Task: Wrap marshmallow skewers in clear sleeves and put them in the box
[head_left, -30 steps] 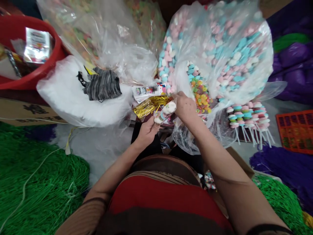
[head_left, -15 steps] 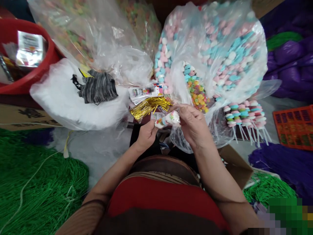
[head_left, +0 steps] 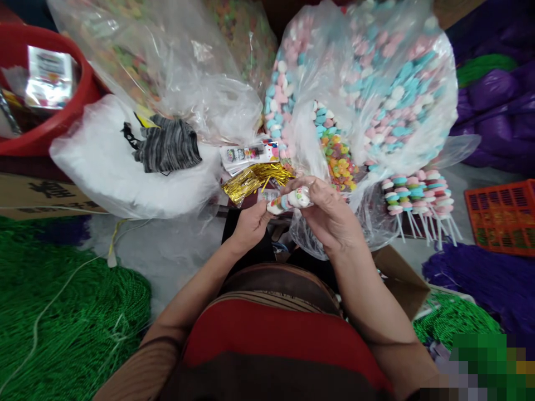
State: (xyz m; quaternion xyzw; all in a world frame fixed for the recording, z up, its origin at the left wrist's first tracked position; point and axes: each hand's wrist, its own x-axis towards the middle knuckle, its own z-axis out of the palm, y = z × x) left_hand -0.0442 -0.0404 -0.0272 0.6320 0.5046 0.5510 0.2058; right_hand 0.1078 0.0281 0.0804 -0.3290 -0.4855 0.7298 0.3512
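A candy skewer (head_left: 288, 201) in a clear printed wrapper is held level in front of my body. My left hand (head_left: 251, 227) pinches its left end, and my right hand (head_left: 331, 211) has its fingers closed round the right end. Just beyond the hands lie a bundle of gold twist ties (head_left: 257, 181) and a stack of printed white labels or bags (head_left: 246, 156). To the right, several candy skewers on white sticks (head_left: 418, 192) lie in a row. Loose ring-shaped gummies (head_left: 339, 161) fill an opening in the plastic beyond my right hand.
Large clear bags of pastel candies (head_left: 401, 83) and gummies (head_left: 137, 72) stand at the back. A red tub (head_left: 90, 83), a white plastic bag (head_left: 175, 195) and striped sleeves (head_left: 169, 147) are left. Green strands (head_left: 71, 312) cover the floor; an orange crate (head_left: 501, 217) sits right.
The wrapped candy skewer has shifted slightly to the right with both hands. My right fingers have curled further over its right end. The surroundings look the same.
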